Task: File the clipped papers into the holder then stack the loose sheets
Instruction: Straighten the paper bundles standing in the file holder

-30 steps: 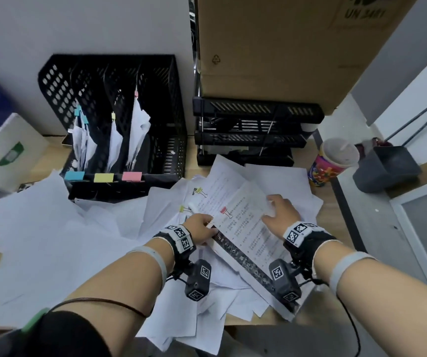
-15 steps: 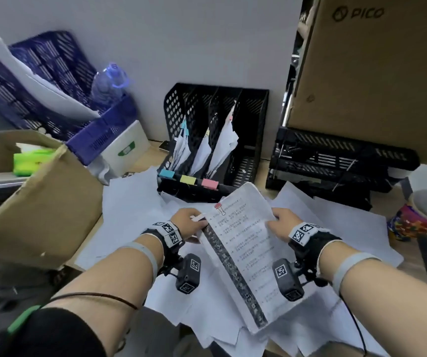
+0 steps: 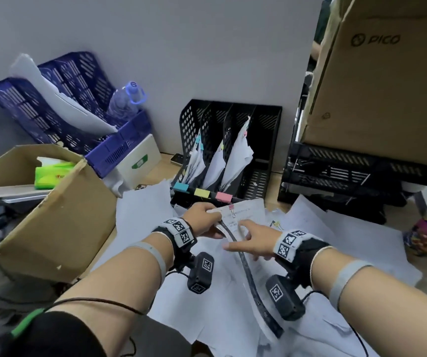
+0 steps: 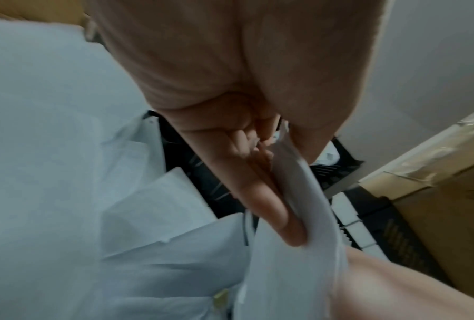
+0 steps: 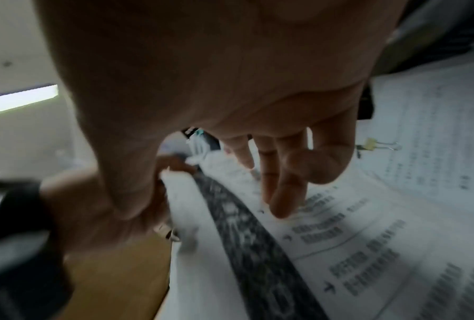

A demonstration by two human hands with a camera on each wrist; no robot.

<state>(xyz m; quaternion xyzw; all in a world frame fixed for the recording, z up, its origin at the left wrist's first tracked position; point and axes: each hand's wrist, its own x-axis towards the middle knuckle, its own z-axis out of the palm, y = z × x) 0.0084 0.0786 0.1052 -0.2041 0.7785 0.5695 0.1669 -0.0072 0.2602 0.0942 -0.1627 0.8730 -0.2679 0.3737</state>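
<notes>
A printed bundle of clipped papers (image 3: 248, 215) with a pink clip at its top and a black strip down its left edge hangs just in front of the black file holder (image 3: 266, 140). My left hand (image 3: 202, 219) pinches the bundle's top left edge, thumb against fingers (image 4: 268, 194) on the sheet (image 4: 307, 205). My right hand (image 3: 248, 238) lies over the page with straight, spread fingers (image 5: 279, 194) touching the print (image 5: 340, 249). Three holder slots contain bundles with cyan, yellow and pink clips. Loose sheets (image 3: 336, 240) cover the desk.
Another bundle with a yellow clip (image 3: 275, 224) lies right of my hands. An open cardboard box (image 3: 52, 215) stands at the left, blue baskets (image 3: 78, 112) and a bottle (image 3: 124, 99) behind it. Black trays (image 3: 348, 171) under a large carton (image 3: 387, 86) and a colourful cup (image 3: 426, 238) sit at the right.
The clipped papers rose off the pile and moved toward the holder. My right hand let go of the page's right edge and now lies flat on it. The head view swung left.
</notes>
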